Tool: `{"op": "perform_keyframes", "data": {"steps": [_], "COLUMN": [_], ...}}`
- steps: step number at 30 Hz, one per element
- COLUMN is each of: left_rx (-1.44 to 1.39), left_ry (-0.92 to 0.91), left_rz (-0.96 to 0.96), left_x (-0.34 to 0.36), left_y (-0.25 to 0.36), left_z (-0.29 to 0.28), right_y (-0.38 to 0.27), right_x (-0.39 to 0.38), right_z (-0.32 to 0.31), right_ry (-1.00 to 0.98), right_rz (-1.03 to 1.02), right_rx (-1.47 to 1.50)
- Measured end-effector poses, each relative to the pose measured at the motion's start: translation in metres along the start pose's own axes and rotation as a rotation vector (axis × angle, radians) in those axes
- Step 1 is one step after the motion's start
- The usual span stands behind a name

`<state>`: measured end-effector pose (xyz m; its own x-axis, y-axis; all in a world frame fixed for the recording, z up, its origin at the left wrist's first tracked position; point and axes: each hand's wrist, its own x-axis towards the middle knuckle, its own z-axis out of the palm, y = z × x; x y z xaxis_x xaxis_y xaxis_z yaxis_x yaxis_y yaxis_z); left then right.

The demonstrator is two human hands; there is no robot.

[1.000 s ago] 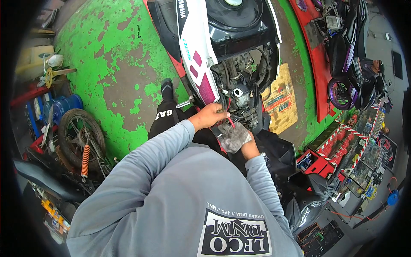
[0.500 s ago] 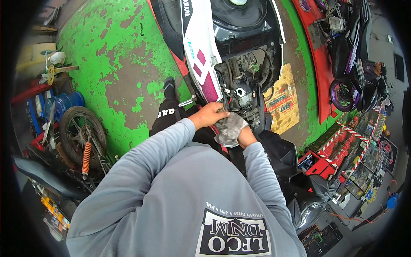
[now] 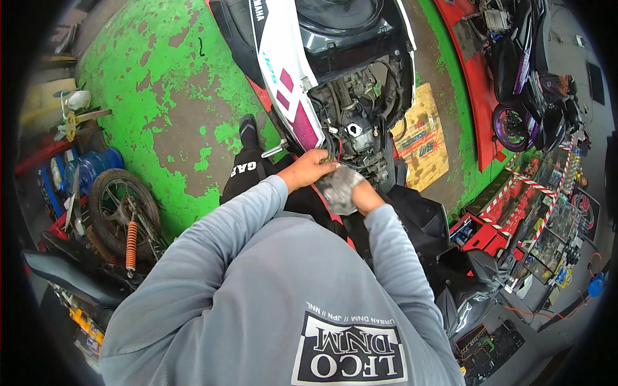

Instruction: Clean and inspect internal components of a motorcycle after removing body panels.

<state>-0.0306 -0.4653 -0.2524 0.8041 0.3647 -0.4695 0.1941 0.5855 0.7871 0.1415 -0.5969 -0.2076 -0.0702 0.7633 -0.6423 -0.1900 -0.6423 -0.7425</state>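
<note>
A white, black and magenta scooter has its engine area exposed ahead of me. My left hand is closed at the lower edge of the side panel, by thin red and black wiring; what its fingers grip is unclear. Just to its right, my right hand grips a dirty grey cloth, which hides most of the fingers and touches the left hand's fingertips. A silver foot peg sticks out left of the wiring.
Loose wheel, blue water jugs and a black seat at left. Cardboard sheet right of the scooter. Another scooter on a red platform at upper right. Red toolbox and glass display at right.
My right hand and the cloth have moved slightly up and left against my left hand, covering more of the red wire. The whole view has shifted slightly.
</note>
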Motion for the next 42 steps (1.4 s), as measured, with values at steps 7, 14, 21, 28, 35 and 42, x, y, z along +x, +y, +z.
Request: {"op": "perform_keyframes", "data": {"steps": [7, 14, 21, 28, 35, 42], "left_rx": [0.071, 0.057, 0.053, 0.108, 0.064, 0.160], "left_ry": [0.032, 0.064, 0.066, 0.038, 0.038, -0.016], "left_rz": [-0.030, -0.052, -0.022, -0.010, -0.060, -0.122], "left_x": [0.008, -0.003, 0.002, 0.003, 0.001, -0.005], "left_y": [-0.010, -0.016, -0.012, -0.009, -0.014, 0.016], "left_z": [-0.003, 0.000, -0.004, -0.005, -0.004, -0.005], "right_y": [0.023, -0.014, -0.008, -0.009, -0.033, -0.051], "right_x": [-0.011, -0.091, 0.018, -0.077, -0.161, -0.145], "right_z": [0.010, 0.021, 0.011, 0.022, 0.021, 0.010], "right_ry": [-0.252, 0.270, 0.098, 0.184, 0.275, 0.253], "right_rz": [0.058, 0.151, 0.317, 0.070, -0.050, -0.073], "right_rx": [-0.978, 0.047, 0.023, -0.064, -0.436, -0.368]}}
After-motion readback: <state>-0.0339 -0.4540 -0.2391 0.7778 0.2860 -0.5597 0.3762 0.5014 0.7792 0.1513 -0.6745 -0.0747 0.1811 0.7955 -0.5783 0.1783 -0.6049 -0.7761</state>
